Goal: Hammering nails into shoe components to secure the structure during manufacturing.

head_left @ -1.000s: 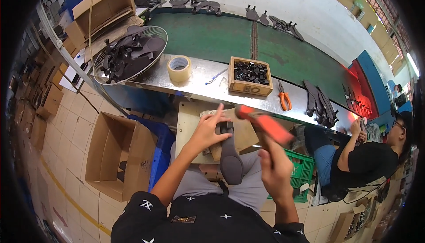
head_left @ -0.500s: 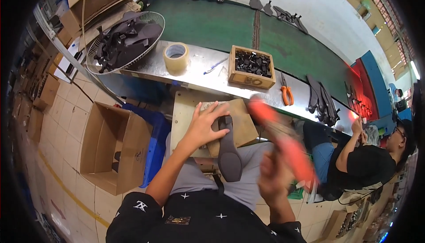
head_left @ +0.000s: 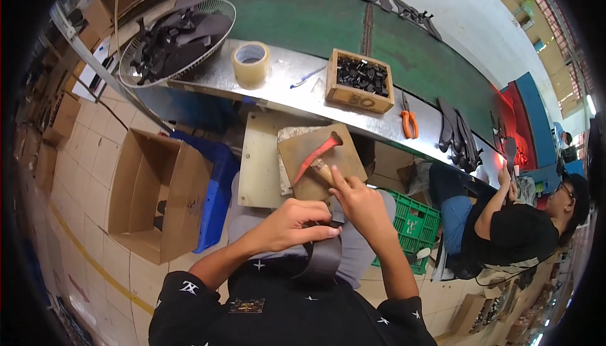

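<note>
My left hand (head_left: 300, 223) is closed on the narrow end of a dark grey shoe sole (head_left: 325, 259), which bends down over my lap. The rest of that end is hidden by my fingers. My right hand (head_left: 363, 204) is beside it, with thumb and index finger at the wooden handle of a hammer (head_left: 317, 155). The hammer's long, curved red head lies against the tan block (head_left: 300, 147). This block sits on a pale board (head_left: 257, 157) in front of my knees.
On the metal ledge stand a wooden box of small black parts (head_left: 361, 105), orange-handled pliers (head_left: 410, 125), a tape roll (head_left: 250, 65) and a basket of dark soles (head_left: 180, 43). An open carton (head_left: 189, 213) is left, a green crate (head_left: 410, 220) right. A co-worker (head_left: 524, 232) sits at right.
The hammer has come down from its blurred swing at the right onto the block. My left hand has drawn the sole off the block toward my body, and my right hand has moved in close.
</note>
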### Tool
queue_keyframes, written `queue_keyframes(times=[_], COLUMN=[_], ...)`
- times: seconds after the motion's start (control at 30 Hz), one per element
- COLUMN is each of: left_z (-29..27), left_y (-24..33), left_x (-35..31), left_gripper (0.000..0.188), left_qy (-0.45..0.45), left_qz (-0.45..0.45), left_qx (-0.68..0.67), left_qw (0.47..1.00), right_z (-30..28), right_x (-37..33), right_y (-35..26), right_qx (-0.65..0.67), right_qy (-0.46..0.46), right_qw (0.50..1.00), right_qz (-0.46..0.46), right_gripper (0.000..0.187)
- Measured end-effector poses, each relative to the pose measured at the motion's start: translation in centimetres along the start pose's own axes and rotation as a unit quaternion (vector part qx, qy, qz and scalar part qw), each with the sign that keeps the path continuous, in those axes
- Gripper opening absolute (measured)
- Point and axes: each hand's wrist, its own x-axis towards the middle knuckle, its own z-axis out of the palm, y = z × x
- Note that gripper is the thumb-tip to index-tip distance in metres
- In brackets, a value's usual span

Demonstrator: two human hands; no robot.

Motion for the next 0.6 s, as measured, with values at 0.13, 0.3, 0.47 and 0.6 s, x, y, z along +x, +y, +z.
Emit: queue_keyframes(times=[0.13,0.3,0.47,0.6], left_z=[1.3,1.3,1.7,1.5], left_y=[0.9,2.5,3.1,3.6], left_x=[-1.8,-2.0,-2.1,-2.0], left_gripper=[0.025,0.028,0.028,0.027], left_qy=[-0.030,-0.142,-0.220,-0.210], left_qz=[-0.084,-0.051,-0.077,-0.040], left_qx=[-0.198,-0.224,-0.289,-0.267], left_qw=[0.976,0.963,0.929,0.940], right_z=[-4.8,-7.7,-7.4,-7.4], right_x=[-0.8,-1.7,-1.0,-1.2], right_y=[-1.3,-0.8,-1.1,-1.6], right_qx=[0.268,0.448,0.473,0.493], right_qy=[0.073,-0.083,-0.134,-0.112], right_qw=[0.954,0.845,0.776,0.758], right_qz=[-0.108,-0.279,-0.395,-0.412], right_gripper=[0.038,0.034,0.037,0.042])
